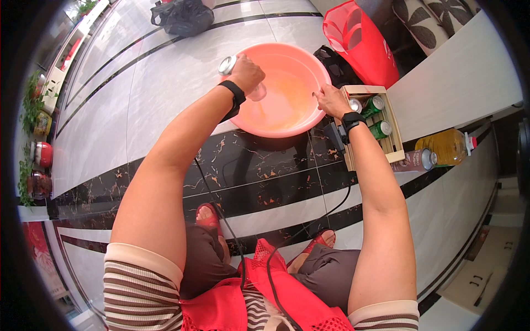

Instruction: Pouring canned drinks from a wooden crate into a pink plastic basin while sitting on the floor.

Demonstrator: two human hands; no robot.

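Observation:
A round pink plastic basin [277, 133] stands on the tiled floor ahead of me, with a shallow, orange-tinted liquid in it. My left hand [247, 73] is wrapped around a metal can [227, 65] above the basin's left side. The can is tilted, its silver end facing up-left; my fingers cover its middle. At the basin's right rim, my right hand [332, 100] grips the edge between thumb and fingers. Close beside that hand is a slatted wooden crate [393, 126] holding green cans [381, 130] and a silver-topped can [355, 105]. Black straps circle both wrists.
A red bag [359, 45] stands behind the crate, near a pale table panel [451, 78]. An oil bottle [445, 145] and a spray can [416, 160] lie to the right. Black cables [225, 219] hang before me. A black plastic bag [182, 17] sits farther back.

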